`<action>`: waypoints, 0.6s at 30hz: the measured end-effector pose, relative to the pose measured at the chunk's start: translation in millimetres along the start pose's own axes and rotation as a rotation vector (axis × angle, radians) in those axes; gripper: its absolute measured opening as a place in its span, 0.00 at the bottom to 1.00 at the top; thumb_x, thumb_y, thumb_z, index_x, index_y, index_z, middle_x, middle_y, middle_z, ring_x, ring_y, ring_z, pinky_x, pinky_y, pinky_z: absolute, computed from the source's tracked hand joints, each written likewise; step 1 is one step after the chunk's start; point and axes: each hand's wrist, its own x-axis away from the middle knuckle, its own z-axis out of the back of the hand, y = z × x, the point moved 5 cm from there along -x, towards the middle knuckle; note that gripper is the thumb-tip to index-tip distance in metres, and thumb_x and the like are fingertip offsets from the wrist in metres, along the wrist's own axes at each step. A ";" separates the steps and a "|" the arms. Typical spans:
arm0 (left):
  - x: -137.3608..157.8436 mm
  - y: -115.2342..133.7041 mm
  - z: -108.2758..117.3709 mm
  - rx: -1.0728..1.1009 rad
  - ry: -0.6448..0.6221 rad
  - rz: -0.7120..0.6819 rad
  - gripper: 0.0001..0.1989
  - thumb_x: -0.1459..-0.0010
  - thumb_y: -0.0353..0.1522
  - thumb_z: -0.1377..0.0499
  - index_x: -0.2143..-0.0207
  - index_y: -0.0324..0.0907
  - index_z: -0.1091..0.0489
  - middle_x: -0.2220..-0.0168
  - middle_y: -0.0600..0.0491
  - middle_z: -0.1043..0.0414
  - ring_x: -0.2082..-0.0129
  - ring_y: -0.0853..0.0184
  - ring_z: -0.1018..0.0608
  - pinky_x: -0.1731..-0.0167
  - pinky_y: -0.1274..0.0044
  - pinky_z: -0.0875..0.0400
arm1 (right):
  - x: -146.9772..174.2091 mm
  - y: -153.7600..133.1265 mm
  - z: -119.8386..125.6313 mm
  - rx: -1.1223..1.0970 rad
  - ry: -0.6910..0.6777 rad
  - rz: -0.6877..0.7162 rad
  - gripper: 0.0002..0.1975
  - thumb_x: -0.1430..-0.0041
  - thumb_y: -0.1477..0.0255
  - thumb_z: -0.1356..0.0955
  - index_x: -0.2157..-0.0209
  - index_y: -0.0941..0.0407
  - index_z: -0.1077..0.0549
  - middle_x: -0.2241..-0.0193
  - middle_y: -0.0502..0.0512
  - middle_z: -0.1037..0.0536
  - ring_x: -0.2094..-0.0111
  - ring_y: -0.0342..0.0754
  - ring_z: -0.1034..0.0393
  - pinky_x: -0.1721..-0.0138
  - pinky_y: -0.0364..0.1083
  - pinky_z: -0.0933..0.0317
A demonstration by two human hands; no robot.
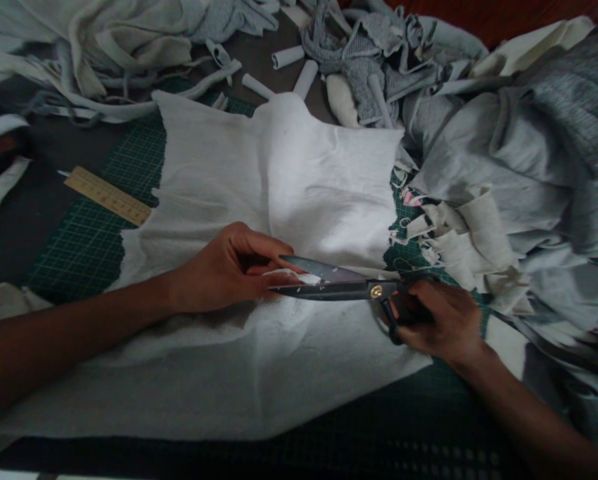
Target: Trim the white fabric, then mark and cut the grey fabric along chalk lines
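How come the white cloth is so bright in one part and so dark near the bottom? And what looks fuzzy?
In the head view, light seems to fall mostly on the far part of the white cloth, leaving its near part in grey shade; in the head view, the marks on the ruler are too soft to read; in the head view, the right hand looks dim and softly blurred.

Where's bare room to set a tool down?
Left: green mat between ruler, white cloth and left forearm. Front: dark near strip between the cloth's near edge and right forearm. Crowded: far side, fabric strips and rolls; right, scraps and grey fabric.
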 end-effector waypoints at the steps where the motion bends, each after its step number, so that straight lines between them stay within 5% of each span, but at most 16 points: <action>1: -0.1 0.4 0.0 0.000 0.000 -0.008 0.09 0.38 0.31 0.32 0.71 0.36 0.19 0.82 0.62 0.49 0.83 0.77 0.46 0.83 0.82 0.51 | 0.3 0.3 -0.1 -0.001 -0.002 -0.004 0.05 0.45 0.75 0.35 0.66 0.52 0.30 0.80 0.45 0.26 0.82 0.45 0.33 0.79 0.44 0.41; 10: 0.1 2.9 1.3 0.010 0.036 -0.096 0.04 0.43 0.24 0.30 0.64 0.39 0.16 0.82 0.64 0.52 0.82 0.78 0.48 0.79 0.82 0.49 | -7.3 -4.0 1.4 0.015 0.016 -0.013 0.03 0.40 0.74 0.35 0.68 0.52 0.31 0.82 0.45 0.26 0.84 0.43 0.34 0.80 0.43 0.43; 18: 1.0 3.9 1.5 0.025 0.045 -0.061 0.02 0.45 0.26 0.28 0.68 0.36 0.17 0.81 0.64 0.51 0.81 0.77 0.48 0.81 0.81 0.53 | -2.9 -2.7 1.2 -0.003 0.011 -0.005 0.03 0.40 0.75 0.34 0.67 0.53 0.30 0.80 0.45 0.26 0.82 0.43 0.34 0.78 0.44 0.44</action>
